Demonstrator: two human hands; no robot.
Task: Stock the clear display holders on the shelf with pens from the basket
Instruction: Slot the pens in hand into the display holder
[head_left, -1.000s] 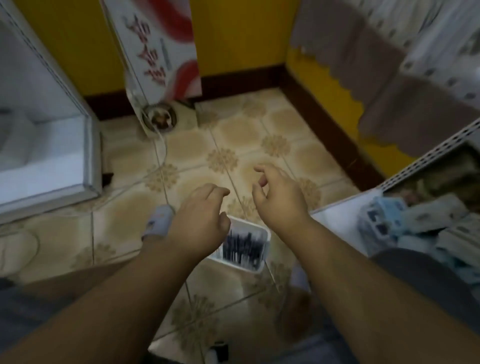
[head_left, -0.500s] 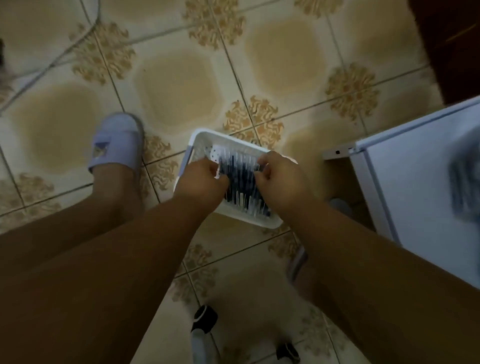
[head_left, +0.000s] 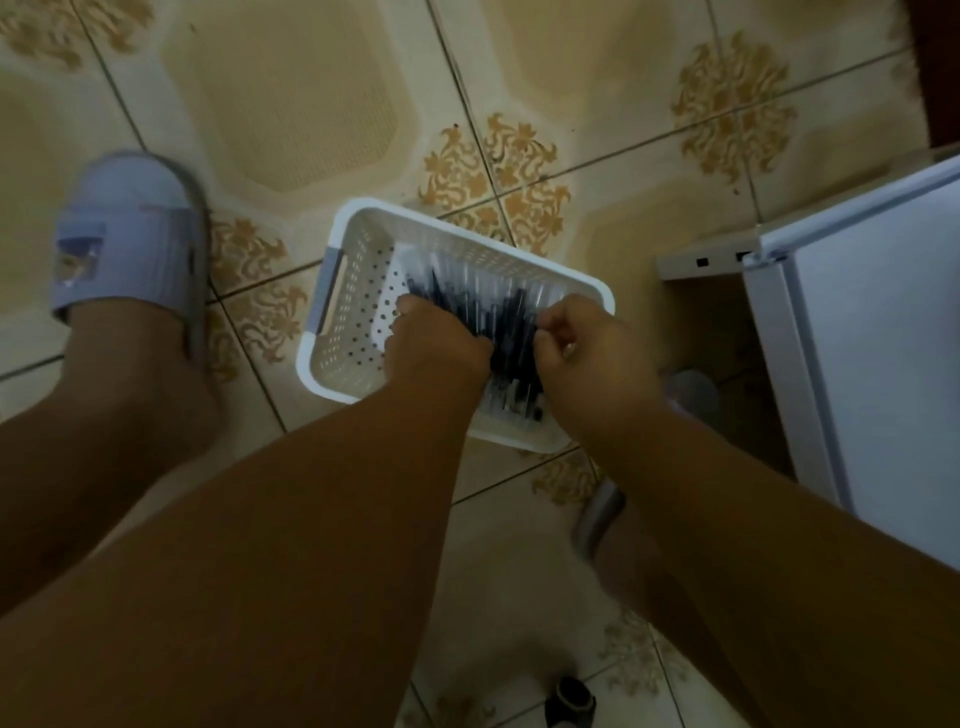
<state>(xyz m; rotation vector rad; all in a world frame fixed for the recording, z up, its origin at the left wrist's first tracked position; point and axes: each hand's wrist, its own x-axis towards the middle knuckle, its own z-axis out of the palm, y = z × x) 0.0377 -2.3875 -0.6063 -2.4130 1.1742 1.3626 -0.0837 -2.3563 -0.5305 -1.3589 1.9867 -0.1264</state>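
white basket (head_left: 332, 317) on tiled floor, left hand (head_left: 436, 345) and right hand (head_left: 587, 345) each seemingly with grip clamped on pens (head_left: 498, 312)

A white perforated basket (head_left: 358, 291) sits on the patterned tile floor (head_left: 291, 98), holding dark pens (head_left: 498, 312). The left hand (head_left: 436, 345) and right hand (head_left: 587, 353) both reach into the pile, fingers curled, apparently gripping pens. A lilac slipper (head_left: 124, 228) stands left of the basket.
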